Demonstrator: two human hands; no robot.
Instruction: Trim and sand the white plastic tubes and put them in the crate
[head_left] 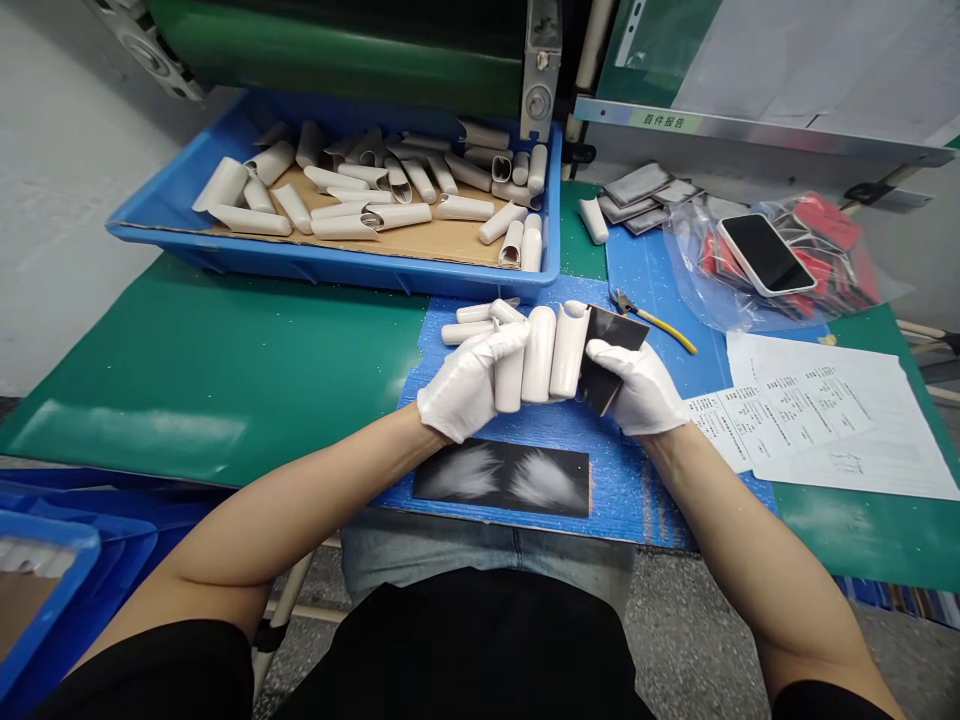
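Observation:
White gloves cover both hands. My left hand point(469, 385) is closed around a row of white plastic shells point(538, 355), held side by side and upright above the work mat; its thumb lies across the nearest one. My right hand point(641, 385) grips a folded piece of black sandpaper point(615, 328), its thumb pressed on top, right beside the last shell in the row. Just behind my left hand lie a few more white shells point(469, 332). Nearer my body, a flat black sandpaper sheet point(502, 480) with two white dusty patches rests on the blue mat point(615, 490).
A blue tray point(337, 265) with many white shells stands at the back left, under a green roller point(345, 55). On the right are yellow-handled cutters point(664, 327), a phone point(769, 255) on a plastic bag of red pieces, grey-black pads point(637, 185) and paper sheets point(840, 420).

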